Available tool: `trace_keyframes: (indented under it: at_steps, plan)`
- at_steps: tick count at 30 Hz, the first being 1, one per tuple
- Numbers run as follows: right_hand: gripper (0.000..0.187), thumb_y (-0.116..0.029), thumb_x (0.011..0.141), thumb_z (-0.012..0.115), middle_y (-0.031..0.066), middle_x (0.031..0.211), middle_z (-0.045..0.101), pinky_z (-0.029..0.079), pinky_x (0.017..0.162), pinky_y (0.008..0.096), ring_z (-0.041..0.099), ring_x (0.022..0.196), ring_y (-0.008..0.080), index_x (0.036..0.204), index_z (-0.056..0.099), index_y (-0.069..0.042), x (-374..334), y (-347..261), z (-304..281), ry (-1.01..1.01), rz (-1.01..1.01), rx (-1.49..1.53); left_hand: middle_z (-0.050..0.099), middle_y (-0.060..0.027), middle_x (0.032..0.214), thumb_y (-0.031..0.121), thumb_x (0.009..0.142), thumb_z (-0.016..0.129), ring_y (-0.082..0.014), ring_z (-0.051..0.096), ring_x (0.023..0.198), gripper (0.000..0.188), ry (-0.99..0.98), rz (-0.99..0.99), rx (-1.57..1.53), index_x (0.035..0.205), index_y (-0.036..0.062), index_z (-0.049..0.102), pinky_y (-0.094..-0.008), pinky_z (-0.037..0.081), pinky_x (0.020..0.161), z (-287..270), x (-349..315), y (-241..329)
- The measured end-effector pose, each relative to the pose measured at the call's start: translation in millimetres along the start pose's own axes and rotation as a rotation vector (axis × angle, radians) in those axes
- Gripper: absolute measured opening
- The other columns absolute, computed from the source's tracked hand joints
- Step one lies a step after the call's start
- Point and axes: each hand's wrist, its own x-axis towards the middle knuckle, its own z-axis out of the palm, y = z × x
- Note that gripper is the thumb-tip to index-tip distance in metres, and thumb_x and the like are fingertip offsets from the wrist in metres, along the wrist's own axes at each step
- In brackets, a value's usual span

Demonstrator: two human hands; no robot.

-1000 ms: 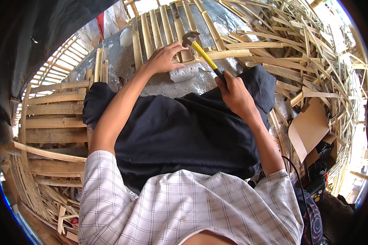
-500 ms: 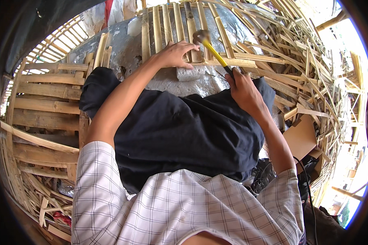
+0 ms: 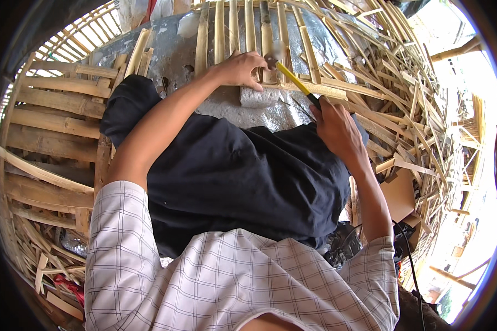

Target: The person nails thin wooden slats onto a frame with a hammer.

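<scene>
My left hand (image 3: 238, 70) is curved over the lower end of a dark-edged bamboo slat (image 3: 265, 27). Its fingertips rest at the slat, and the thumb lies apart from them, by the bamboo crosspiece (image 3: 309, 88). Whether a nail is between the fingers cannot be made out. In my right hand (image 3: 339, 126) is the black grip of a hammer (image 3: 295, 79) with a yellow shaft. The blurred hammer head is just right of my left fingertips, over the slats. Beneath the crosspiece sits a pale grey block (image 3: 259, 97).
Several parallel bamboo slats (image 3: 220, 33) run away from me over a grey surface (image 3: 176, 55). Loose bamboo strips (image 3: 403, 83) are heaped on the right, near a brown cardboard piece (image 3: 397, 193). A slatted bamboo panel (image 3: 55, 116) stands at the left. A black cable (image 3: 411, 265) hangs at lower right.
The hammer head has shifted slightly, still beside my left hand. My left thumb and fingers have curled a little more around the slat end. The whole view has moved slightly.
</scene>
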Motion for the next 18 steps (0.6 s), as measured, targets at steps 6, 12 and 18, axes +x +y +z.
trace_keyframes:
  at_steps: [6, 12, 18]
  plan:
    - [0.026, -0.025, 0.103, 0.060, 0.0298, 0.079, 0.062, 0.050, 0.072, 0.0577, 0.065, 0.080, 0.0493, 0.106, 0.059, 0.000, -3, 7, 24, 0.002, -0.014, 0.027, 0.067, -0.0100, 0.105, 0.038, 0.069, 0.092, -0.0264, 0.064, 0.102, 0.077, 0.049, 0.047, -0.053, 0.135, 0.0076, 0.065, -0.0432, 0.051, 0.092, 11, -4, -20]
    - [0.025, -0.025, 0.103, 0.060, 0.0290, 0.080, 0.063, 0.050, 0.071, 0.0583, 0.064, 0.076, 0.0494, 0.104, 0.057, 0.000, -5, -1, 16, 0.098, -0.057, 0.068, 0.065, -0.0068, 0.138, 0.043, 0.070, 0.091, -0.0280, 0.057, 0.131, 0.070, 0.003, 0.033, -0.107, 0.127, 0.0103, 0.069, -0.0549, 0.040, 0.107, -7, -3, -4]
    - [0.026, -0.026, 0.104, 0.058, 0.0281, 0.081, 0.064, 0.049, 0.073, 0.0578, 0.064, 0.082, 0.0491, 0.104, 0.056, 0.001, -5, 16, 28, -0.013, -0.049, 0.072, 0.062, -0.0057, 0.146, 0.039, 0.072, 0.090, -0.0257, 0.057, 0.135, 0.069, -0.241, -0.137, -0.114, 0.129, 0.0063, 0.069, -0.0526, 0.038, 0.117, -20, 7, 15]
